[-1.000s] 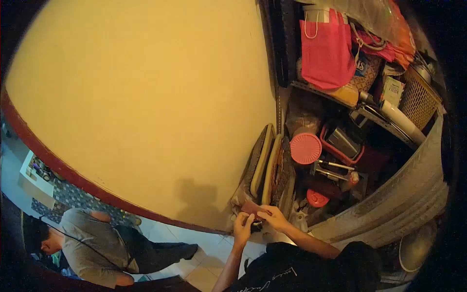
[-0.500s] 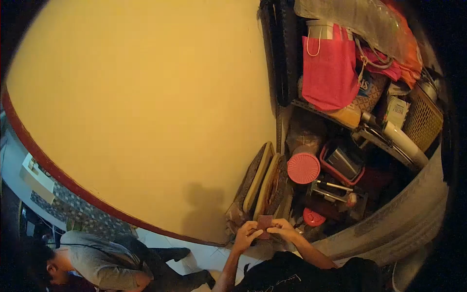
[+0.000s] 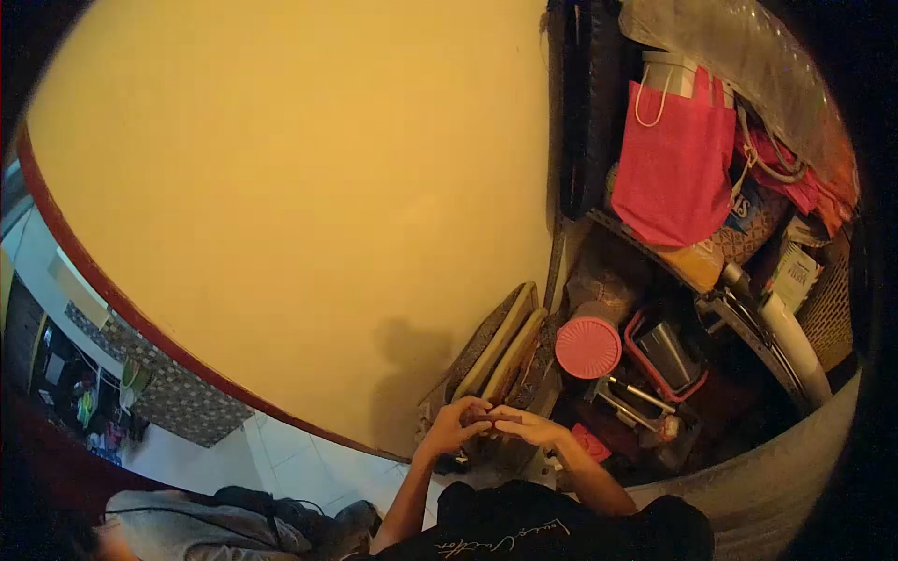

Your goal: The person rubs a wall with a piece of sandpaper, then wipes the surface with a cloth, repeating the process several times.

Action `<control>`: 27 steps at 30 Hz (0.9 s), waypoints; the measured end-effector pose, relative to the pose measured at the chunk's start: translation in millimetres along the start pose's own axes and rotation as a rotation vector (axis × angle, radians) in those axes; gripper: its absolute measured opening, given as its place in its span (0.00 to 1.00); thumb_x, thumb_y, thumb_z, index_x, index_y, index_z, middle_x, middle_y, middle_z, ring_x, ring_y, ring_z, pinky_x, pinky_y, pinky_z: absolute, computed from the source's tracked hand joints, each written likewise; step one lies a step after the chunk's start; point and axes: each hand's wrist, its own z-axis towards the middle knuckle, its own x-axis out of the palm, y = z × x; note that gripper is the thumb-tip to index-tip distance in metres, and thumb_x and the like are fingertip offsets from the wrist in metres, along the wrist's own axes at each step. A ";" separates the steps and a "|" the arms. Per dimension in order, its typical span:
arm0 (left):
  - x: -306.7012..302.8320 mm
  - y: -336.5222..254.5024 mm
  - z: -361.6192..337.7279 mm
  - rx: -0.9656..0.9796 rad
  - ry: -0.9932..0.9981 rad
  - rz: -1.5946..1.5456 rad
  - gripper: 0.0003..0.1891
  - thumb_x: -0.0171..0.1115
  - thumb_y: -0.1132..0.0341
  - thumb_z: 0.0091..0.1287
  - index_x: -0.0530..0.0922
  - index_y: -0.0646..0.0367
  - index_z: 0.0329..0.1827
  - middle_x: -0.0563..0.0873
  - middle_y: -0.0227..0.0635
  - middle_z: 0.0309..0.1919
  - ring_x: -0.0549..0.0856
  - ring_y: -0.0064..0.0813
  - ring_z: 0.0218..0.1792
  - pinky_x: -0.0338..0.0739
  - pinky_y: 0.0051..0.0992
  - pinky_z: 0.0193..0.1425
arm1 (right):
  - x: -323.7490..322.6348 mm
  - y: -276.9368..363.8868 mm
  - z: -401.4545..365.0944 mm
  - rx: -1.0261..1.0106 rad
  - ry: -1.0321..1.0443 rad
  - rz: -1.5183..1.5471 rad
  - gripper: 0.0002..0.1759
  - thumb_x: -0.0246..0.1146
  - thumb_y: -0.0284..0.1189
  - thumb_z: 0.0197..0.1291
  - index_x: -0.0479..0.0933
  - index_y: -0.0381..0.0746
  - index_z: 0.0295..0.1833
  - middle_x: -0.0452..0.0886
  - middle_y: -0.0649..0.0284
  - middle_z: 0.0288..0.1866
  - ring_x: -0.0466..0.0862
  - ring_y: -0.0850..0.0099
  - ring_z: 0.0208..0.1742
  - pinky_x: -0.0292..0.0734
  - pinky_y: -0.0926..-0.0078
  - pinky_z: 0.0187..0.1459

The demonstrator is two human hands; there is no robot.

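Observation:
Between my two hands, low in the middle of the head view, is a small flat reddish-brown piece [image 3: 492, 418]; its kind cannot be made out. My left hand [image 3: 451, 426] is closed on its left end, fingers over the top and thumb below. From the other side my right hand [image 3: 531, 428] pinches the right end. The piece appears nearly edge-on, and the fingers cover part of it. Just beyond the hands, folded padded frames [image 3: 500, 346] lean against the yellow wall.
On the right stands a crowded shelf with a pink bag [image 3: 675, 164], a round pink-lidded container [image 3: 588, 347] and a pink basket [image 3: 687, 388]. A grey curtain [image 3: 739, 500] hangs along its near side. Another person [image 3: 206, 524] is at lower left, beyond the wall's edge.
My hands have tipped the flat piece from showing its broad face to nearly edge-on, and they are closer together. The view has shifted; the other person sits lower in it.

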 end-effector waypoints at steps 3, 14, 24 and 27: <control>-16.4 -28.0 2.7 0.068 -0.060 0.261 0.20 0.76 0.65 0.65 0.82 0.59 0.59 0.87 0.39 0.53 0.86 0.34 0.54 0.81 0.34 0.58 | 10.9 -19.2 15.8 -0.113 -0.063 0.009 0.30 0.56 0.43 0.80 0.65 0.41 0.80 0.77 0.60 0.69 0.72 0.70 0.73 0.66 0.69 0.73; -183.4 -223.2 36.4 0.793 -1.117 0.993 0.14 0.65 0.70 0.65 0.82 0.59 0.53 0.86 0.44 0.53 0.81 0.50 0.60 0.71 0.46 0.70 | -26.5 31.0 52.1 -0.374 -0.365 -0.078 0.24 0.58 0.36 0.79 0.74 0.32 0.72 0.81 0.60 0.68 0.77 0.70 0.69 0.68 0.68 0.72; -336.8 -558.4 90.1 1.211 -1.605 1.474 0.35 0.62 0.62 0.68 0.65 0.57 0.79 0.73 0.48 0.74 0.66 0.49 0.78 0.57 0.46 0.83 | -18.1 169.1 94.4 -0.814 -0.488 -0.338 0.20 0.56 0.30 0.78 0.76 0.32 0.69 0.82 0.55 0.67 0.79 0.65 0.69 0.69 0.68 0.70; -341.8 -534.2 126.7 1.158 -1.792 1.475 0.34 0.59 0.60 0.70 0.64 0.61 0.79 0.71 0.49 0.75 0.65 0.48 0.78 0.55 0.46 0.83 | -5.2 211.2 111.0 -1.044 -0.629 -0.631 0.20 0.56 0.25 0.75 0.77 0.32 0.69 0.81 0.51 0.69 0.78 0.57 0.71 0.70 0.63 0.71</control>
